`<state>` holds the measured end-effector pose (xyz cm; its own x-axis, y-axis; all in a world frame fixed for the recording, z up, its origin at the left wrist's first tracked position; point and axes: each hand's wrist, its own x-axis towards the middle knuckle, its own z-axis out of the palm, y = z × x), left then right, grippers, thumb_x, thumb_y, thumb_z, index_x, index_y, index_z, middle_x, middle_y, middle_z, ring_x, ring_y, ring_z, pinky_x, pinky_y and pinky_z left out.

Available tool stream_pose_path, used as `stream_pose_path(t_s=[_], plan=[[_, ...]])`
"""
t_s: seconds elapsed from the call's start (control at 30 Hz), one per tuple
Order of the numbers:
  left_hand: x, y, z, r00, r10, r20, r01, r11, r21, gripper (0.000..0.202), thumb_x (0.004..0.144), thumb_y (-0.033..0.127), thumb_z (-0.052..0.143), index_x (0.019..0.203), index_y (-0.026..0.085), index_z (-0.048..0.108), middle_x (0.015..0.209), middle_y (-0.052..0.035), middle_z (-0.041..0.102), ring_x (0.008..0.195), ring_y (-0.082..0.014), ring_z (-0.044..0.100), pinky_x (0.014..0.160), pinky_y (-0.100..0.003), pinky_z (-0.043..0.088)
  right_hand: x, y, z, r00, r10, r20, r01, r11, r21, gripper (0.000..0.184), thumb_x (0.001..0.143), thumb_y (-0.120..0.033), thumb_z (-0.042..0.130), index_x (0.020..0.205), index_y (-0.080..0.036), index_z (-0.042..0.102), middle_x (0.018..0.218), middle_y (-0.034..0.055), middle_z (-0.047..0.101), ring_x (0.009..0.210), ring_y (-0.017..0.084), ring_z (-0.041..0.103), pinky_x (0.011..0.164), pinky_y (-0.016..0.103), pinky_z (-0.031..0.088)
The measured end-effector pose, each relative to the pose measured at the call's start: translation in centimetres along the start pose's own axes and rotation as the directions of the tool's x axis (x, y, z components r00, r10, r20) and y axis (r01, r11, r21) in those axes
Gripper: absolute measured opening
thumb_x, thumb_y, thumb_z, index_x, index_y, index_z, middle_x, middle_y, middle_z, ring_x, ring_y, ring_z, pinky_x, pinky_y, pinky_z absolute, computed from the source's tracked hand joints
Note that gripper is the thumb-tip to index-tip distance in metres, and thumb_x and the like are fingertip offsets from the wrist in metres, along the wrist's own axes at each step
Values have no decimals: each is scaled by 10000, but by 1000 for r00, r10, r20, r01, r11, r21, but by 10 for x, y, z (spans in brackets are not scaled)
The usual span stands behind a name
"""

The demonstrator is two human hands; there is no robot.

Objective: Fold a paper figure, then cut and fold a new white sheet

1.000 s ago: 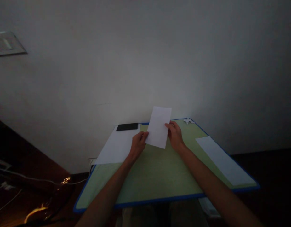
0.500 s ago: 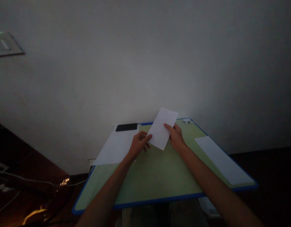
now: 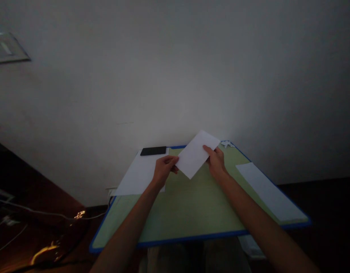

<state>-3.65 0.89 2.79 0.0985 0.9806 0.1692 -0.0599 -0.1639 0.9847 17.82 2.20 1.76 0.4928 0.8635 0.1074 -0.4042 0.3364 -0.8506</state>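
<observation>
A white rectangular piece of paper [image 3: 195, 155] is held up, tilted, above the far half of the green table [image 3: 192, 212]. My right hand [image 3: 216, 161] grips its right side, thumb on the upper face and the fingers mostly hidden behind. At the paper's left corner, my left hand [image 3: 164, 168] is closed, pinching the edge between thumb and fingers. Below and left of that hand lies a larger white sheet [image 3: 135, 176], with a black phone-like slab [image 3: 153, 151] on its far end.
A long white paper strip [image 3: 271, 191] lies along the table's right edge. Small white paper scraps [image 3: 227, 144] sit at the far right corner. Behind the table rises a pale wall [image 3: 175, 76]. A white cable [image 3: 50, 213] runs low at the left.
The paper has turned clockwise and shifted slightly right. My left fingers, looser and more spread before, have closed on its left corner. My right hand keeps its grip.
</observation>
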Motion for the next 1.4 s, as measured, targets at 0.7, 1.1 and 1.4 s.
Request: stream_pose_path(t_s=[0.7,1.1,1.4], plan=[[5,-4,-3,994,105,7,-105,991,86,397,745,469,771,903,109,712,712,-40,668,590,-136,595,529,-245,484,11,-15,-12,898,-440,-13,387,804,-452,697,665,-373,817,1288,-223,543,1296,134,601,1110,285,598,930,468,512],[4,-10,-4,971,66,228,-131,950,283,385,810,494,712,951,136,741,663,-18,653,567,-137,574,524,-240,452,-5,-38,32,423,125,898,851,287,-440,116,936,-276,643,917,-198,727,935,42,753,853,176,671,802,300,467],[5,-10,-2,961,228,155,-274,851,448,220,794,385,689,833,170,708,820,-57,725,708,-169,633,610,-256,476,0,-23,22,355,123,927,870,320,-375,114,940,-254,612,937,-171,690,943,52,724,872,169,634,800,289,442]])
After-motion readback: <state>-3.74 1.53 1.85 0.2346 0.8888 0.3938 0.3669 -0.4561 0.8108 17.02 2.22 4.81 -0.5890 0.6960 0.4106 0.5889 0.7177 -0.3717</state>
